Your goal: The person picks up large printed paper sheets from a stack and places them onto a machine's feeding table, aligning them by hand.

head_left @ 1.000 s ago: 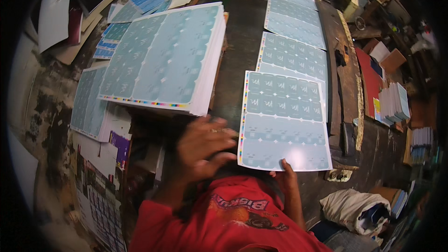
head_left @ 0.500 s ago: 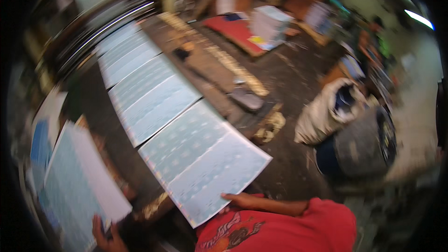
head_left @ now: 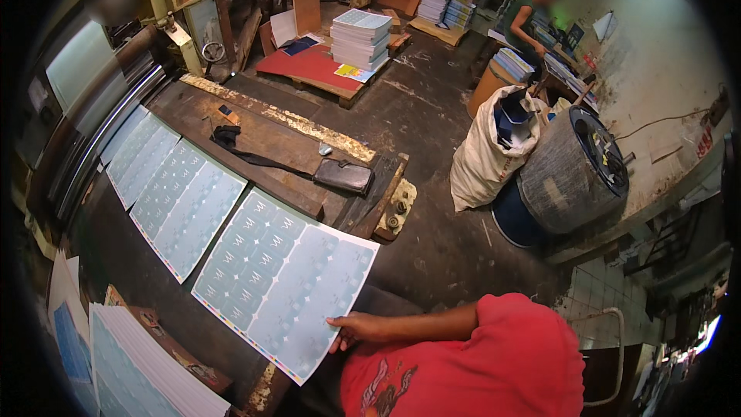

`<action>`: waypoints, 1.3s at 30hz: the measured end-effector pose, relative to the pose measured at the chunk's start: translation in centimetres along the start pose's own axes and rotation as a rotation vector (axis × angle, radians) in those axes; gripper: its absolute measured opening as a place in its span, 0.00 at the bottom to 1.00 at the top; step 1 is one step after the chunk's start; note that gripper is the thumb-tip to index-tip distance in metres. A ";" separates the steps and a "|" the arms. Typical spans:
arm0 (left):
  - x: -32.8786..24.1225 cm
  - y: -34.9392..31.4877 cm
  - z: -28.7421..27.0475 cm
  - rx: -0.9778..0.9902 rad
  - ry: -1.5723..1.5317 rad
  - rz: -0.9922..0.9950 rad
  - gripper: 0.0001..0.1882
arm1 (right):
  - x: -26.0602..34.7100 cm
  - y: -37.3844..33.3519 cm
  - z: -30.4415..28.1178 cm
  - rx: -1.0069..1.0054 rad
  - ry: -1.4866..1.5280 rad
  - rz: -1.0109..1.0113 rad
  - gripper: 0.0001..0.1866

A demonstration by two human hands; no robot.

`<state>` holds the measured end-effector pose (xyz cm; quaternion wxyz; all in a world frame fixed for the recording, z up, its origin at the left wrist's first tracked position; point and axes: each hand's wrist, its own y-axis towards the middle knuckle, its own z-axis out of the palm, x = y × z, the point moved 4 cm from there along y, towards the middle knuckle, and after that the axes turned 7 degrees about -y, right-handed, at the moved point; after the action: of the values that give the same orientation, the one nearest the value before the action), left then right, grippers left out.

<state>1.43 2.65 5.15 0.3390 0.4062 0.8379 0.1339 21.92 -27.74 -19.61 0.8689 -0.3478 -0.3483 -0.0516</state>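
A pale blue-green printed sheet [head_left: 287, 282] lies slanted in front of me, its near edge by my body. My right hand [head_left: 353, 330] pinches its near right edge, thumb on top and fingers beneath. Beyond it, more printed sheets [head_left: 187, 207] run in a row toward metal rollers [head_left: 143, 86] at the far left. A tall stack of similar sheets [head_left: 147, 367] stands at the lower left. My left hand is out of view.
A worn wooden bench [head_left: 266, 139] with a dark pouch [head_left: 344, 176] borders the row. To the right stand a stuffed cloth sack [head_left: 486, 154] and a large grey drum [head_left: 575, 174]. Paper stacks [head_left: 361, 38] sit on a red-topped pallet [head_left: 297, 76]. Another person [head_left: 521, 23] works at the back right.
My left hand, earlier beside the lower-left stack, has gone out of view. The view has shifted and sharpened. My right hand stays on the near sheet's edge.
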 end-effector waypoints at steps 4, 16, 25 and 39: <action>4.6 -2.4 0.7 -0.015 -0.176 -0.133 0.27 | -0.6 1.6 -0.8 -0.040 -0.041 -0.030 0.27; 3.7 -1.0 0.7 -0.530 -0.435 -0.424 0.21 | 6.5 0.7 7.7 -0.047 0.080 -0.127 0.31; 4.1 0.0 1.1 -0.806 -0.598 -0.400 0.22 | 24.7 21.0 39.3 0.724 0.095 -0.091 0.32; 4.4 -1.3 1.5 -0.282 -0.059 -0.356 0.16 | 25.8 22.0 45.8 0.319 -1.603 -0.722 0.42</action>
<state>-0.28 5.16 1.39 0.4351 0.2043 0.8591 0.1757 22.57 22.11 8.00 0.3331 -0.0234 -0.9425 -0.0142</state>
